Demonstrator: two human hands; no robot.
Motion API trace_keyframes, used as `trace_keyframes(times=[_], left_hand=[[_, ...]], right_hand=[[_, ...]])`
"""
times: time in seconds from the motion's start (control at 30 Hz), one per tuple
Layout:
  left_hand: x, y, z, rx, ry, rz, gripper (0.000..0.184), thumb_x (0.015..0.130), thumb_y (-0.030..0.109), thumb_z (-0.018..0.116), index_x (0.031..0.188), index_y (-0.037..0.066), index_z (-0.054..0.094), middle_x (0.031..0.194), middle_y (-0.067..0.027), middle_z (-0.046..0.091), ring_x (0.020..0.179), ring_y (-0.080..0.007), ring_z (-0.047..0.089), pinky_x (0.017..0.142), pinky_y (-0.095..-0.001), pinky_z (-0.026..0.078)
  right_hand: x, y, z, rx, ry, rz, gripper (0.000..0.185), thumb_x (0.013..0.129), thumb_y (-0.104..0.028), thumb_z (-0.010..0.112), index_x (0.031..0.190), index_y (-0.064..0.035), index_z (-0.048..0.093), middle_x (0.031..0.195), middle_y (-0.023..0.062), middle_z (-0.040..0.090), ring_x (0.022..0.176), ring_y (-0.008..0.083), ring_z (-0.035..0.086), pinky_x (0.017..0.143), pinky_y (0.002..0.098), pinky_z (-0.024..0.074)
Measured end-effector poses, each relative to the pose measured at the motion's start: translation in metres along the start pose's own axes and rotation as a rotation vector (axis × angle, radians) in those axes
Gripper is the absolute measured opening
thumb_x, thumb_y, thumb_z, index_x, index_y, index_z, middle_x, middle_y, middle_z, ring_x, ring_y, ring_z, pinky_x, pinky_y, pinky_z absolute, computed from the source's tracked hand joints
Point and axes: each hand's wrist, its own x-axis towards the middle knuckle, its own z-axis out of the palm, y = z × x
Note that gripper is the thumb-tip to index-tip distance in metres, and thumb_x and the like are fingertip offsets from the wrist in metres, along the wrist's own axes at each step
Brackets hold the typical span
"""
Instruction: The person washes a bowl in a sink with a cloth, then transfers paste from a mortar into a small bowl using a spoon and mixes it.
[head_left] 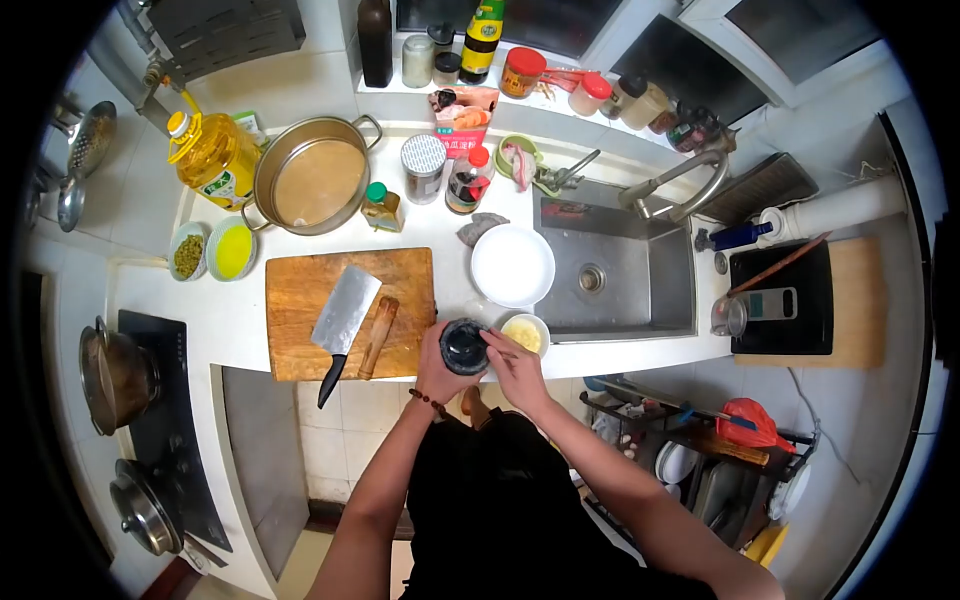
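A dark stone mortar (464, 347) is held at the counter's front edge, its hollow facing up. My left hand (441, 368) wraps round its left side. My right hand (514, 367) has its fingertips on the mortar's right rim. Just beyond the right fingers stands a small white bowl of pale yellow minced food (526, 332). Left of the mortar, a wooden pestle (378, 338) and a cleaver with a black handle (346, 310) lie on the wooden cutting board (413, 275). Behind the mortar is a larger white bowl (512, 265).
A steel sink (620, 270) with a faucet (690, 190) lies to the right. Toward the back left stand a large pot (318, 180), an oil jug (215, 160) and two small bowls. Jars and bottles line the windowsill. A stove (170, 420) is at far left.
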Motion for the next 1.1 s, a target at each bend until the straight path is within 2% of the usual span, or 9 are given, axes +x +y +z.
trace_keyframes(times=[0.13,0.2,0.23,0.3,0.4,0.53,0.9,1.03,1.1], left_hand=[[-0.002,-0.014,0.006,0.02,0.029,0.033,0.105,0.054,0.033,0.099,0.138,0.003,0.045,0.124,-0.0186,0.057,0.115,-0.0381,0.059,0.098,-0.0469,0.05],[-0.002,-0.011,0.007,0.019,0.047,0.066,0.104,0.059,0.025,0.097,0.142,0.001,0.04,0.129,-0.0217,0.052,0.12,-0.0425,0.053,0.102,-0.0497,0.048],[0.0,-0.013,0.008,0.015,0.042,0.069,0.104,0.059,0.025,0.097,0.142,0.001,0.04,0.129,-0.0217,0.052,0.12,-0.0425,0.053,0.102,-0.0497,0.048],[-0.002,-0.017,0.011,0.0,0.007,0.063,0.104,0.06,0.026,0.097,0.143,0.0,0.039,0.129,-0.0223,0.051,0.121,-0.0428,0.053,0.101,-0.0497,0.049],[-0.008,-0.016,0.021,-0.013,-0.006,0.001,0.106,0.06,0.027,0.097,0.144,0.0,0.038,0.132,-0.0228,0.048,0.121,-0.0426,0.053,0.102,-0.0495,0.049],[-0.021,-0.032,0.036,-0.042,0.001,-0.019,0.115,0.053,0.033,0.101,0.143,-0.001,0.037,0.135,-0.0247,0.045,0.124,-0.0428,0.05,0.107,-0.0508,0.044],[-0.026,-0.035,0.033,-0.016,-0.04,-0.06,0.113,0.056,0.023,0.096,0.146,-0.001,0.032,0.139,-0.0252,0.041,0.127,-0.0424,0.048,0.11,-0.0477,0.043],[-0.027,-0.03,0.031,0.008,-0.071,-0.096,0.112,0.057,0.022,0.096,0.146,-0.001,0.032,0.14,-0.0257,0.04,0.129,-0.0434,0.048,0.111,-0.0484,0.042],[-0.026,-0.029,0.034,-0.013,-0.059,-0.108,0.111,0.058,0.02,0.095,0.146,-0.001,0.031,0.142,-0.0261,0.039,0.13,-0.0443,0.047,0.111,-0.0489,0.042]], right_hand=[[0.0,-0.007,0.006,0.088,0.024,0.15,0.029,0.104,-0.014,0.06,0.127,0.0013,0.069,0.124,0.0244,0.07,0.118,0.0287,0.069,0.086,0.0348,0.0591],[0.0,-0.014,0.005,-0.347,0.103,-0.018,0.026,0.103,-0.013,0.061,0.12,0.0032,0.071,0.11,0.0236,0.073,0.094,0.0246,0.074,0.076,0.0342,0.0592],[0.001,-0.011,0.007,-0.35,0.108,-0.014,0.026,0.103,-0.013,0.061,0.12,0.0032,0.071,0.11,0.0236,0.073,0.094,0.0246,0.074,0.076,0.0342,0.0592],[-0.001,-0.004,0.012,-0.076,0.146,0.13,0.023,0.103,-0.01,0.059,0.115,0.0051,0.071,0.087,0.0146,0.074,0.071,0.0158,0.07,0.066,0.0287,0.0566],[-0.004,-0.004,0.019,0.034,0.271,0.339,0.024,0.102,-0.011,0.058,0.109,0.0082,0.071,0.078,0.0176,0.073,0.065,0.0223,0.072,0.061,0.0348,0.057],[-0.002,0.003,0.032,-0.025,0.373,0.331,0.025,0.103,-0.012,0.057,0.108,0.0085,0.071,0.075,0.0149,0.073,0.064,0.02,0.073,0.06,0.0333,0.0575],[-0.018,0.003,0.058,0.679,0.681,0.593,0.024,0.105,-0.006,0.052,0.114,0.0125,0.065,0.086,0.0141,0.072,0.068,0.0183,0.071,0.062,0.0308,0.0593],[-0.021,0.001,0.061,0.724,0.698,0.603,0.022,0.104,-0.004,0.053,0.111,0.0118,0.066,0.083,0.0142,0.072,0.065,0.0176,0.071,0.059,0.0305,0.0593],[-0.015,-0.001,0.056,0.52,0.645,0.588,0.02,0.102,-0.005,0.056,0.108,0.0102,0.068,0.079,0.0129,0.071,0.062,0.0164,0.07,0.056,0.0296,0.0587]])
